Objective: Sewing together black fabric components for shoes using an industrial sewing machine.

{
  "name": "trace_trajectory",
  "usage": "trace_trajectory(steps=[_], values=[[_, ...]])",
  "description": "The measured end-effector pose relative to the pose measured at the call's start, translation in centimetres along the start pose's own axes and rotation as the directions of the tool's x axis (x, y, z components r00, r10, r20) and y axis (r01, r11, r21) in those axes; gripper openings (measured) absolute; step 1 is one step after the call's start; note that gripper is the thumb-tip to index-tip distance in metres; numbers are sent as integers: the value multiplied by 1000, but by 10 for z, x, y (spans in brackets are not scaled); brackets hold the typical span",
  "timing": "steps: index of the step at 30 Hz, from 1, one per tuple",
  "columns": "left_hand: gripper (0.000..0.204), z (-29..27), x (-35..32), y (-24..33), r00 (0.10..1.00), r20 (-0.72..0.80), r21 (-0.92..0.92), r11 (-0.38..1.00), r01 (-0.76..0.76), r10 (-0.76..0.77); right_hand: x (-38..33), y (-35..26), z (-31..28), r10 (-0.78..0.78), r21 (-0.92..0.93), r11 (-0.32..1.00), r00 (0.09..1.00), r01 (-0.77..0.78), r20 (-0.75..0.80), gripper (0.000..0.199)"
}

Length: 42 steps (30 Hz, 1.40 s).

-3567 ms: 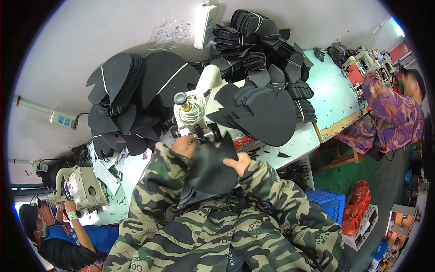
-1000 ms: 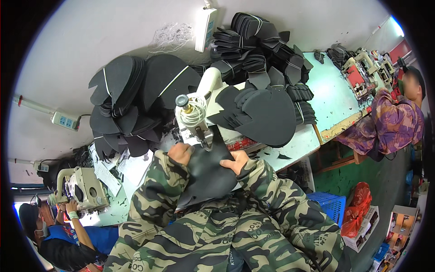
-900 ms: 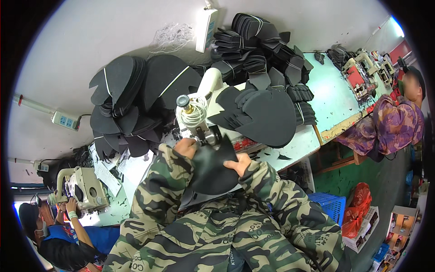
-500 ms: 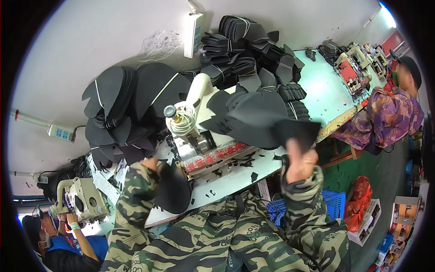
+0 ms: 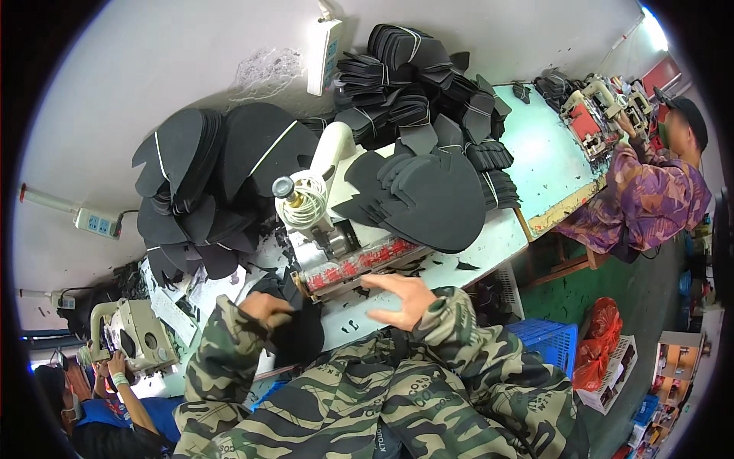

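Left hand [image 5: 264, 307] clenched on a black cut piece [image 5: 294, 336] at the table's near edge [image 5: 451, 279], left of the sewing machine [image 5: 325, 222]. Right hand [image 5: 401, 298] released, fingers spread, hovering over bare tabletop. Black stack [image 5: 436, 199] far right, well apart.

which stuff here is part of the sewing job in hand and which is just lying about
In use: sewing machine; black piece under the left hand; right hand, open, empty.
Lying about: stack of black pieces, wall bundles, blue crate.
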<state>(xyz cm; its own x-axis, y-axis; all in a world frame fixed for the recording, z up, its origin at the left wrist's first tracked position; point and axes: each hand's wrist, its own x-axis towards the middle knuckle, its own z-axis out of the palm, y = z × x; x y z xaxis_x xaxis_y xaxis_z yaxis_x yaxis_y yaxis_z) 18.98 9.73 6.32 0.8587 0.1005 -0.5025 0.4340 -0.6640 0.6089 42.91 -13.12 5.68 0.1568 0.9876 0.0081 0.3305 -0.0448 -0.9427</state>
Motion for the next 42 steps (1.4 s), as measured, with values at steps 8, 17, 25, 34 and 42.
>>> trace_trajectory(steps=[8,17,25,34,42], values=[[22,13,51,52,861,-371,-419,890,180,-349,12,49,33,494,579,693,868,-429,53,25],[29,3,100,31,874,-343,-175,938,300,-344,14,49,34,533,578,652,839,-490,110,29],[24,9,107,-8,893,-447,-244,953,-177,52,-11,-14,35,472,685,394,774,-613,422,36],[21,37,33,-82,783,-420,374,699,610,-458,-27,12,-97,-172,-761,599,888,-249,-426,58],[25,35,8,-60,840,-340,336,779,529,-423,-8,-3,-48,-359,-621,779,876,90,-323,50]])
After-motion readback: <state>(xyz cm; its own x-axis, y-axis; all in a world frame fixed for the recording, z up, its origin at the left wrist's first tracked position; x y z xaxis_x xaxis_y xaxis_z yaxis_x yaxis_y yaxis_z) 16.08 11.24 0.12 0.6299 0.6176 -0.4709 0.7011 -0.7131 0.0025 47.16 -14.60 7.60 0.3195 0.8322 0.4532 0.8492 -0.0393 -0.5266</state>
